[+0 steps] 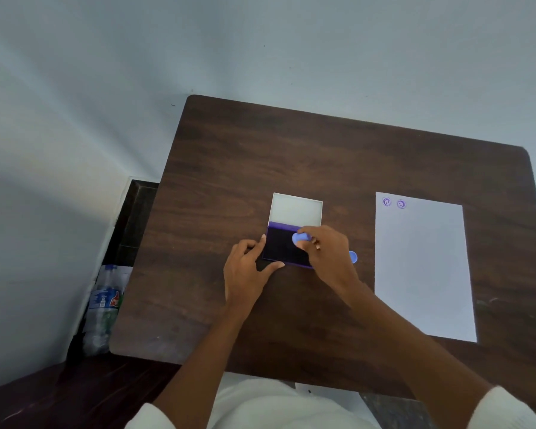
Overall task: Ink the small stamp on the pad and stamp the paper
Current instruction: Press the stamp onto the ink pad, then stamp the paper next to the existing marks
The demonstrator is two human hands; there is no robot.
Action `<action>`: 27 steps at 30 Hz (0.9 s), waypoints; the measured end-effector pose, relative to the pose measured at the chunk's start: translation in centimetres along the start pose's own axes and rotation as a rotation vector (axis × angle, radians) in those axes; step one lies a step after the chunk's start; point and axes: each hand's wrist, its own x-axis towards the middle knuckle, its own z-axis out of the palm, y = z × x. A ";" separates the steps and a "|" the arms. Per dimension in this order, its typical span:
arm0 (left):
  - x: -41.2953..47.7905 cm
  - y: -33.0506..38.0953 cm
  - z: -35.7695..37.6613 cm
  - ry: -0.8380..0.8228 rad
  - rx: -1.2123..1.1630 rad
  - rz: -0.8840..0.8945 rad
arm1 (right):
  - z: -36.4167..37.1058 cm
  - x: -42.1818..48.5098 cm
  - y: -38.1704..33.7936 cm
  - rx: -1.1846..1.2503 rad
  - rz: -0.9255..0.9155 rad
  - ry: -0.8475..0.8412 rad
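Small blue stamp (pixel 302 238) is held in the fingertips of the right hand (pixel 328 252), closed around it, over the dark inked surface of the pad (pixel 283 247); whether its face is in contact with the ink cannot be told. The pad sits near the centre of the table (pixel 229 156), its pale lid (pixel 296 210) folded open at 12 o'clock. The pad is braced by the left hand (pixel 248 267) from 8 o'clock, fingers spread on its left edge and near corner, nothing gripped. A second blue piece (pixel 352 257), partly hidden behind the right hand, lies at 3 o'clock. The paper (pixel 421 267) lies further out at 3 o'clock, well apart, with two purple prints (pixel 393 202) in its far-left corner.

Step judged: inking. Next move calls for a lift clear of the pad, carriage toward 3 o'clock, and a square press beside the existing prints.
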 end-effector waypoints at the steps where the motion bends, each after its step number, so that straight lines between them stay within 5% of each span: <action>1: 0.0 0.0 0.0 0.004 0.000 0.008 | -0.7 -0.6 0.0 0.095 0.068 0.061; 7: -0.8 0.3 -0.5 -0.082 -0.063 -0.067 | -6.2 -4.1 0.8 1.021 0.480 0.043; 10: -2.3 1.2 -0.9 0.046 -0.110 -0.169 | -9.0 -5.2 1.6 1.332 0.554 0.051; 13: -3.9 3.4 -0.6 0.254 0.012 -0.067 | -11.2 -6.0 3.3 1.397 0.550 0.088; 17: -5.4 7.5 2.0 0.304 -0.020 0.166 | -13.6 -6.1 6.2 1.481 0.549 0.107; 22: -6.2 13.7 7.1 0.118 -0.161 0.426 | -16.1 -5.3 10.4 1.286 0.484 0.148; 27: -5.6 17.2 11.1 -0.099 -0.221 0.429 | -18.5 -3.5 14.0 0.997 0.424 0.135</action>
